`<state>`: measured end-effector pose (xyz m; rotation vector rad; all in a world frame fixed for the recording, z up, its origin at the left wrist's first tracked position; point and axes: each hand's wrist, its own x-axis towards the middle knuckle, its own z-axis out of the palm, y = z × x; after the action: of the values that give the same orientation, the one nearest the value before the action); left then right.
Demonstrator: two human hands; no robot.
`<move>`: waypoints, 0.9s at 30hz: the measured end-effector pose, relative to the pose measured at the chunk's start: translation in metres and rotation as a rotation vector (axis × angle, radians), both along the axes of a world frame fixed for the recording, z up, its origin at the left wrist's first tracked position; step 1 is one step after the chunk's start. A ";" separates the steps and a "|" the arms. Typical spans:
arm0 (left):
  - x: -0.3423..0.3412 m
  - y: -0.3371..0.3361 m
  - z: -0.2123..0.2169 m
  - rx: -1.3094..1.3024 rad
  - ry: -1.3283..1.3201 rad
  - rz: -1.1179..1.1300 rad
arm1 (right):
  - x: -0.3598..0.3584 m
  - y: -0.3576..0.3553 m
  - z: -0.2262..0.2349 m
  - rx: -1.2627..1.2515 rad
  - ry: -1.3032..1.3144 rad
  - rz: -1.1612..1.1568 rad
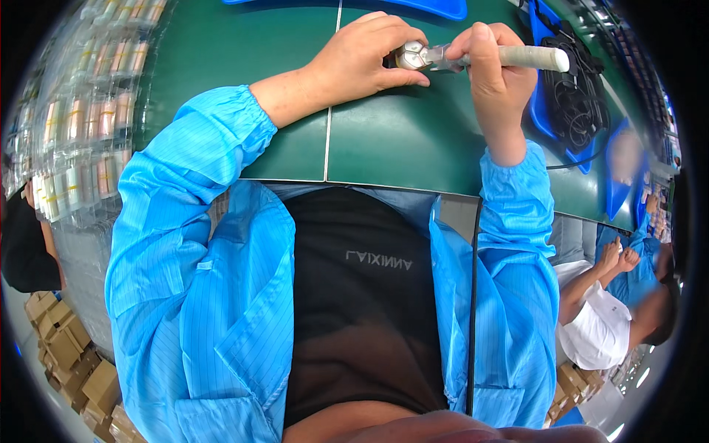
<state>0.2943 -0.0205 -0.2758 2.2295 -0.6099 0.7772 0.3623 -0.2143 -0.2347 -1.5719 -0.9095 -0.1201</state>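
Observation:
My left hand (367,57) rests on the green mat (384,140) and pinches a small round silver part (410,55) at its fingertips. My right hand (493,70) is closed around a tool with a pale taped handle (533,57). The tool's metal tip meets the silver part. Both forearms wear blue sleeves and reach up from the lower edge. A thin black cable (473,310) hangs down beside my right sleeve.
Clear trays of small coil-like parts (81,133) are stacked at the left. Blue trays (550,111) holding black cables (580,96) lie at the right. Another person in blue and white (613,295) sits at the right. Cardboard boxes (70,362) stand on the floor.

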 end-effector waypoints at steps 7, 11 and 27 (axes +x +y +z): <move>-0.004 0.000 0.004 -0.049 0.143 0.006 | 0.001 0.003 -0.002 0.046 -0.014 0.050; 0.002 0.001 -0.006 -0.207 0.152 -0.066 | 0.010 -0.006 0.007 0.196 0.223 -0.073; 0.000 -0.002 0.000 -0.170 0.204 -0.001 | 0.011 -0.006 0.002 0.148 0.142 -0.012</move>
<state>0.2942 -0.0227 -0.2763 2.1176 -0.4300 0.5696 0.3738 -0.2203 -0.2327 -1.4298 -0.7633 -0.0810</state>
